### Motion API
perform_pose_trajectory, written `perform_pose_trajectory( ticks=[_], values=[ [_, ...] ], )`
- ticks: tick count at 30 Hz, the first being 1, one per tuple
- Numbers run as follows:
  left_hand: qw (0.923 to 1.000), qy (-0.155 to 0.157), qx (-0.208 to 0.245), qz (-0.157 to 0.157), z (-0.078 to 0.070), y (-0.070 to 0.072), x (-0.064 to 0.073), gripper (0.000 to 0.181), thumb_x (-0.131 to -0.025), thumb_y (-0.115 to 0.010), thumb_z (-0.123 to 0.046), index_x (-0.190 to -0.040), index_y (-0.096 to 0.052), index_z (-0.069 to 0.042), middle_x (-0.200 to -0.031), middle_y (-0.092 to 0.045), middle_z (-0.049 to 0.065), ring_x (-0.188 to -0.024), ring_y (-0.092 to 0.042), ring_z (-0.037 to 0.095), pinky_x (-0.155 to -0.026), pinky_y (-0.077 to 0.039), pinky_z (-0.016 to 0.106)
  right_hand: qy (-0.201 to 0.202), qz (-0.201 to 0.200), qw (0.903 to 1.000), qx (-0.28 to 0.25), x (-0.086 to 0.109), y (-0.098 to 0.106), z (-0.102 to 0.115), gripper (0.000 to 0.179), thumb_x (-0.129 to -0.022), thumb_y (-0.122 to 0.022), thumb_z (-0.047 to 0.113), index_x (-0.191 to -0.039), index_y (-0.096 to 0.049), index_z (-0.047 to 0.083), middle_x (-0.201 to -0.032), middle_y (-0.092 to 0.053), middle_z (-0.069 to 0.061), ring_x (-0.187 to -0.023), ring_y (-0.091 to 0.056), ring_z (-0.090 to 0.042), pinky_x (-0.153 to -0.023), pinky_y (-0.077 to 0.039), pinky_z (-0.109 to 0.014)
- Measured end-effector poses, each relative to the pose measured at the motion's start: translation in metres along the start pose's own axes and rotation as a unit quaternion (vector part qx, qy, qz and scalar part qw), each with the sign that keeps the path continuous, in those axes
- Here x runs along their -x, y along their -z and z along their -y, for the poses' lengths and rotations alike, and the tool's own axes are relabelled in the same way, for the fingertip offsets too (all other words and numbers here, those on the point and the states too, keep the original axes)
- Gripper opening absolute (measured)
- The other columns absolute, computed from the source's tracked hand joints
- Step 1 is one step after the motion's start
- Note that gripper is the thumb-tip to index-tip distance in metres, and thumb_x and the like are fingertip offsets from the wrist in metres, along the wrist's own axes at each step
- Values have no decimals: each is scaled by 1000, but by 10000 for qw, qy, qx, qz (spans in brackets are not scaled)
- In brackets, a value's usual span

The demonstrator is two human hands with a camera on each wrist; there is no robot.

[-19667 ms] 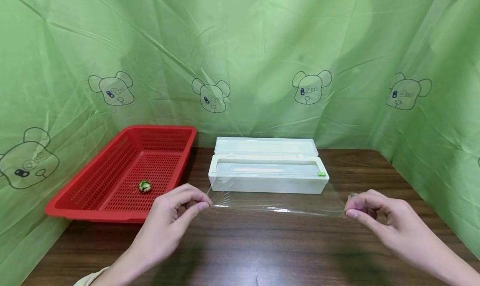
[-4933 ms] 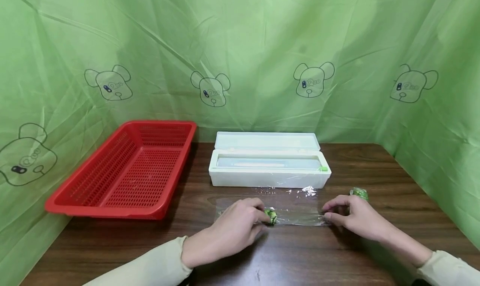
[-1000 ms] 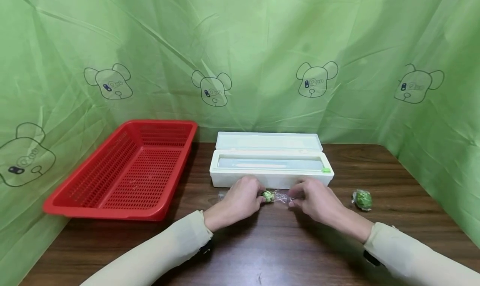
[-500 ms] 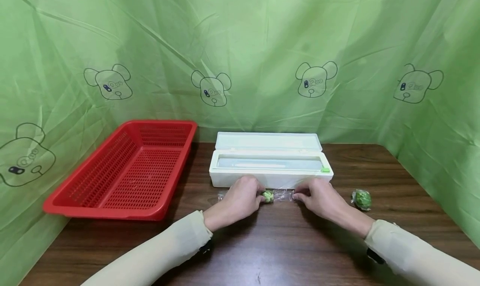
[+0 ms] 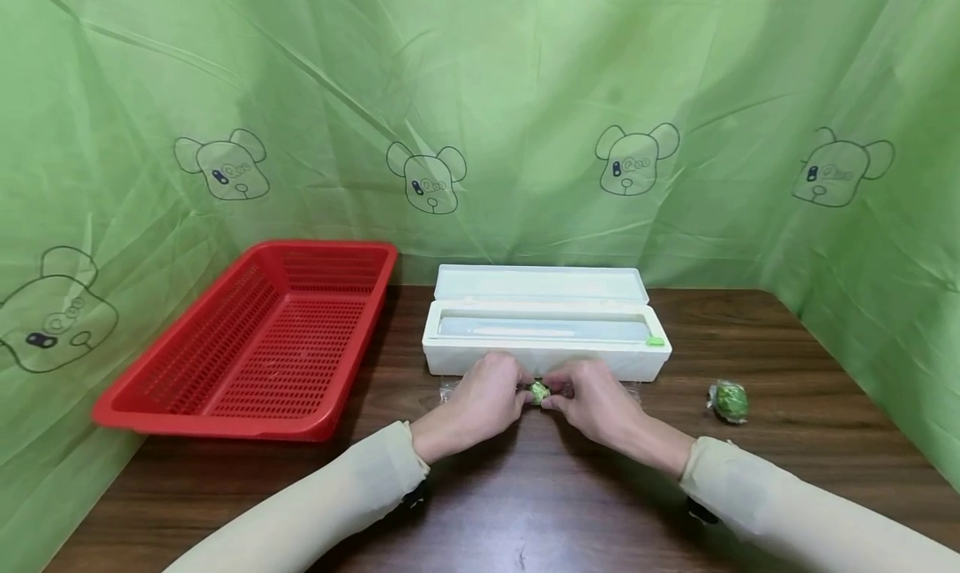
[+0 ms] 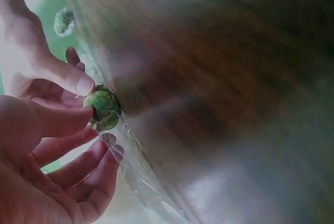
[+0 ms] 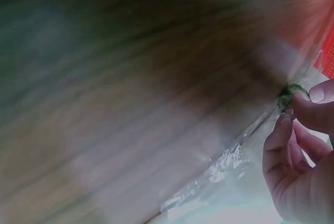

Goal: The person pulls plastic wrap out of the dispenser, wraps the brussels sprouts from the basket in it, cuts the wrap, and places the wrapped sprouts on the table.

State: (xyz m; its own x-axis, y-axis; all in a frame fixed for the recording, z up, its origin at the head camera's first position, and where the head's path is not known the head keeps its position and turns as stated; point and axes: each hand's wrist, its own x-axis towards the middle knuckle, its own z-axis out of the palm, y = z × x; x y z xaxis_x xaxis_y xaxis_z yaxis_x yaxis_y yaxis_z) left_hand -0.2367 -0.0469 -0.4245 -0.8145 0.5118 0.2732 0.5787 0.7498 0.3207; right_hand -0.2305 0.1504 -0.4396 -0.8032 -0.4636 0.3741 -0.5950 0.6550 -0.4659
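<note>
A small green Brussels sprout [image 5: 538,392] lies rolled in clear cling film [image 6: 143,174], low in front of the white box. My left hand [image 5: 480,398] pinches the sprout from its left side between thumb and fingers. Close against the sprout's other side, my right hand [image 5: 596,402] pinches the film with thumb and index finger. In the left wrist view both thumbs meet at the sprout [image 6: 106,110]. Loose film sticks out past each hand; in the right wrist view its crinkled tail [image 7: 224,169] trails away along the box's front.
The white cling film dispenser [image 5: 543,358] stands behind the hands, its lid raised and a green cutter slider [image 5: 655,341] at the right end. A wrapped sprout [image 5: 730,402] rests at the right. A red plastic basket [image 5: 322,427] stands at the left. Green cloth surrounds the table.
Over the last half second my right hand has slid left along the film up to the sprout. Earlier, the film lay flat; now it is rolled round the sprout. The basket's sprout is gone.
</note>
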Motion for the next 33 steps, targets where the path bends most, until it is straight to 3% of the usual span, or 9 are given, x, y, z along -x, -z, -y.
perform_pose_trajectory(
  ticks=[8, 16, 20, 23, 29, 33],
  values=[
    [10000, -81, 30, -35, 2, -3, 0, 8, -92, -82, -9, -95, -85, -15, -88, -78, -4, -82, -68, 7, -72, -57, 31, -128, -51, 9998, -143, 0, -3, -2, 16, -84, -87, 2, -97, -83, 10, -89, -76, 3, -78, -66, -5, -67, -55, -26],
    [9999, -54, 157, -31, 3, -2, 2, 9, -90, -82, -7, -93, -85, -15, -86, -77, -7, -84, -70, 12, -72, -55, 30, -339, -108, 9988, -325, 2, -3, -2, 20, -83, -87, 3, -102, -83, 7, -95, -77, -2, -84, -71, -13, -73, -59, -35],
    [9997, -40, 224, -32, 3, 0, 3, 9, -90, -82, -8, -93, -85, -16, -86, -76, -8, -83, -69, 11, -71, -55, 30, -502, -187, 9979, -361, 6, 3, 2, 24, -83, -89, 5, -106, -83, 6, -101, -77, -3, -81, -68, -10, -69, -57, -30],
    [9997, -21, 219, -76, 1, 2, 4, 9, -90, -83, -10, -95, -85, -17, -85, -75, -9, -81, -66, 8, -71, -55, 30, -674, -200, 9964, -468, 11, 14, 6, 25, -84, -88, 8, -108, -83, 6, -104, -77, -3, -78, -64, -9, -65, -53, -27],
    [9996, -236, 82, -107, -12, 8, 7, 4, -91, -83, -14, -88, -80, -16, -75, -69, -8, -71, -60, 6, -66, -54, 32, -1027, -310, 9929, -513, 24, 51, 0, 22, -86, -87, 10, -107, -82, 7, -92, -76, 1, -67, -61, -14, -52, -50, -28],
    [9995, -292, 105, -41, -26, 13, 4, 10, -93, -82, -15, -102, -83, -11, -94, -78, -2, -83, -70, 8, -77, -59, 30, -1020, -727, 9921, -59, 28, 81, -21, 20, -87, -87, 13, -105, -82, 6, -87, -73, 1, -65, -61, -13, -54, -51, -28]
  ],
)
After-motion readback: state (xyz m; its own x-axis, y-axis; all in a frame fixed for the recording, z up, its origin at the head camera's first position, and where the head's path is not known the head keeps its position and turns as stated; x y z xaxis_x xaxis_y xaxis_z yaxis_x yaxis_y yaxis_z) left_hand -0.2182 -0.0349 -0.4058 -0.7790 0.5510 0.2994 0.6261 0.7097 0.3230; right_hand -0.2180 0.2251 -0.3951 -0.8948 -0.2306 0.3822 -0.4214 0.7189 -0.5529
